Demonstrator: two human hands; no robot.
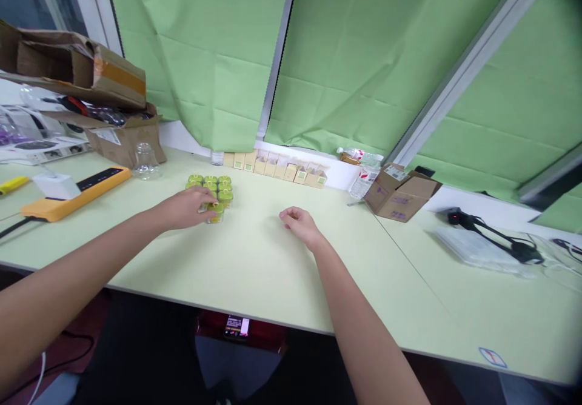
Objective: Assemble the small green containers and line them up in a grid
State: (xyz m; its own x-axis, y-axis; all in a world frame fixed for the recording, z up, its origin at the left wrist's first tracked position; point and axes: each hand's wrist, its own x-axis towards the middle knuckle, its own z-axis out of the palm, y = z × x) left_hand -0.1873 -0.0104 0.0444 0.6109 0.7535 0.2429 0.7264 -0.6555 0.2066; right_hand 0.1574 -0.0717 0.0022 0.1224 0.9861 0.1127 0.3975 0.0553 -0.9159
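On the left half of the table, several small clear jars with green lids (224, 180) stand close together in a block. My left hand (193, 206) reaches over their near side, thumb and fingers closed around the front jar (217, 213), which has yellowish contents. Part of the block is hidden behind that hand. To the right, apart from the jars, my right hand (300, 224) hovers over the bare tabletop. Its fingers are curled in, and nothing shows in them.
Small open cartons (277, 167) line the wall. Plastic bottles (364, 180) and a cardboard box (400, 193) stand right of them. At left are an orange power strip (102, 187), a clear jar (146, 162) and stacked boxes (122, 135). A phone (237, 326) lies below the table edge.
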